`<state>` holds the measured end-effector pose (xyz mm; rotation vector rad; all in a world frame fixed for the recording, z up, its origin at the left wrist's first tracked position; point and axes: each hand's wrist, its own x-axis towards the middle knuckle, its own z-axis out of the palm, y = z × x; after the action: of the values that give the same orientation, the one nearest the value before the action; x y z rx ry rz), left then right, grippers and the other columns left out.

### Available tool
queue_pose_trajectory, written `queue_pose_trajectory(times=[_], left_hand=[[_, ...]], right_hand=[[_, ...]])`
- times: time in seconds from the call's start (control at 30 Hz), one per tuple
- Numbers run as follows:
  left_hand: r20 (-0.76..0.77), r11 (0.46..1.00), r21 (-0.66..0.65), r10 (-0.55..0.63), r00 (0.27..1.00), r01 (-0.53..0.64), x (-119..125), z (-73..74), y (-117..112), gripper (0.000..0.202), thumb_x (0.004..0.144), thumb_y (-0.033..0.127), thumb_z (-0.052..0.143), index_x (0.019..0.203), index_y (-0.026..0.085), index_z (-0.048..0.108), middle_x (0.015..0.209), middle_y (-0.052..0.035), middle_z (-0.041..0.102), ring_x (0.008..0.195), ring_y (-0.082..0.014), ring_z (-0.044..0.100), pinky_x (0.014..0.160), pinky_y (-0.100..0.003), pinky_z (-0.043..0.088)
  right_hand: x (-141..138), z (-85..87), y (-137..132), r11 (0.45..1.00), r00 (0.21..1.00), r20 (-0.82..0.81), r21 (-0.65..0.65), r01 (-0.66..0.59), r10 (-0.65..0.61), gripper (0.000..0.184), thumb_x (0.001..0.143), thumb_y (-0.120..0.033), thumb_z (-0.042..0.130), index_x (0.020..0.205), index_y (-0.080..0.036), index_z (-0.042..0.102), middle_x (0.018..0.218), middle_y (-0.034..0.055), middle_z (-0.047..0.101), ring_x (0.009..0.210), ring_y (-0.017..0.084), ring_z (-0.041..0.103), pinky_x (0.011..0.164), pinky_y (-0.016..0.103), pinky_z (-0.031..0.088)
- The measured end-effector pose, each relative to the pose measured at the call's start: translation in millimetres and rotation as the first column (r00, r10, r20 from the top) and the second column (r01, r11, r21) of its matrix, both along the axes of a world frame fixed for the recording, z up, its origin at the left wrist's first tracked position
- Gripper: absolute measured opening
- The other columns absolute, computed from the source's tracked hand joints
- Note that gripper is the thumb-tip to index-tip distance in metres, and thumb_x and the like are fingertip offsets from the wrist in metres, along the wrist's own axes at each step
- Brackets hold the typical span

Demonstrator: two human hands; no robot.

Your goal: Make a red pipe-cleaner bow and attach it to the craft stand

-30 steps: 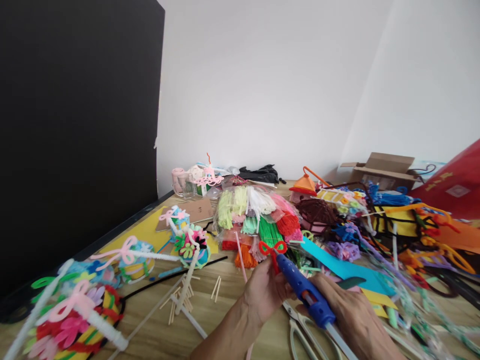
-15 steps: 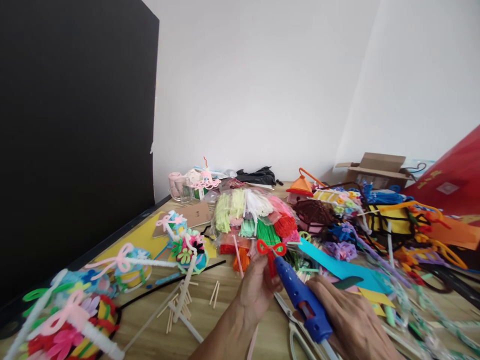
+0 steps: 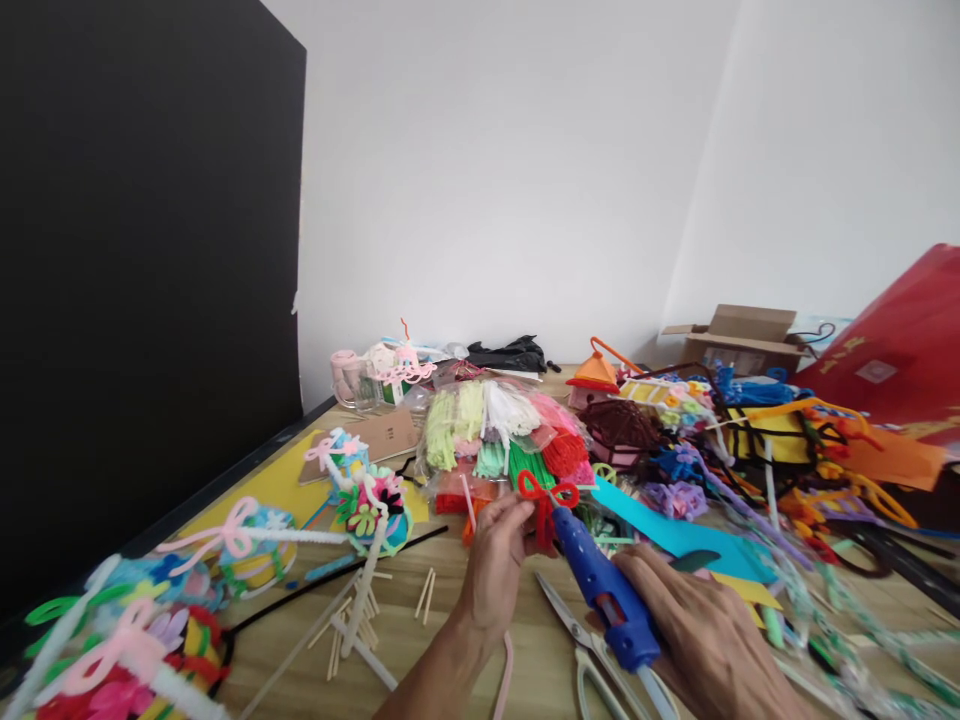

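Head camera view: the left hand (image 3: 499, 555) has its fingers closed on the hanging part of a fuzzy red pipe-cleaner bow (image 3: 566, 495), which is held up above the worktop (image 3: 427, 660) with its two loops spread. The right hand (image 3: 694, 625) has its fingers wrapped around a blue plastic glue gun (image 3: 596, 575) with a whitish glue stick (image 3: 658, 692) jutting from its rear. The gun's nozzle points at the middle of the bow — whether it touches there, I cannot tell.

Below the gun, metal scissors with pale looped handles (image 3: 587, 655) lie on the worktop, blades apart. Short pale wooden sticks (image 3: 425, 595) lie to the left of the left forearm. Beyond the hands sit clear-bagged bundles of multicoloured pipe cleaners (image 3: 470, 405) — pale green, white, red and green among them — and a bright blue paper strip (image 3: 660, 525) stretches away to the right.
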<state>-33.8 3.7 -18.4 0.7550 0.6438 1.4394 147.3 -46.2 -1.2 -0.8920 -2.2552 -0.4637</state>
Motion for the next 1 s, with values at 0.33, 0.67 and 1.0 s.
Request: queue_pose_trajectory(times=[0.33,0.67,1.0], left_hand=[[-0.047,0.994,-0.099,-0.055,0.997,0.050,-1,-4.3,6,0.029,0.057,0.031,0.081,0.075,0.011,0.070,0.065,-0.0045,0.068,0.055,-0.0126,0.058,0.055,-0.025,0.048],[-0.168,1.000,-0.024,0.015,0.986,-0.020,-4,-4.0,4,0.021,0.063,0.032,0.077,0.067,0.012,0.069,0.058,-0.0001,0.061,0.051,-0.0083,0.049,0.050,-0.020,0.036],[0.020,0.998,-0.061,0.015,1.000,-0.014,2,1.5,2,0.015,0.061,0.023,0.077,0.067,0.011,0.070,0.061,-0.0017,0.065,0.053,-0.0091,0.054,0.055,-0.021,0.043]], right_hand=[[7,-23.1,8,0.992,0.996,0.085,-0.119,0.044,-0.034,0.016,0.090,-0.028,0.046,0.101,-0.020,0.054,0.082,0.0045,0.062,0.061,0.017,0.063,0.048,0.024,0.042],[1,-5.6,-2,0.998,0.993,0.111,0.049,0.044,-0.049,0.034,0.096,-0.027,0.021,0.102,-0.020,0.053,0.080,0.0087,0.066,0.063,0.022,0.065,0.047,0.028,0.047],[-3,1.0,-5,0.993,0.979,0.184,0.098,0.069,-0.087,0.033,0.093,-0.017,0.022,0.100,-0.020,0.054,0.082,0.0096,0.069,0.067,0.022,0.068,0.049,0.028,0.051]])
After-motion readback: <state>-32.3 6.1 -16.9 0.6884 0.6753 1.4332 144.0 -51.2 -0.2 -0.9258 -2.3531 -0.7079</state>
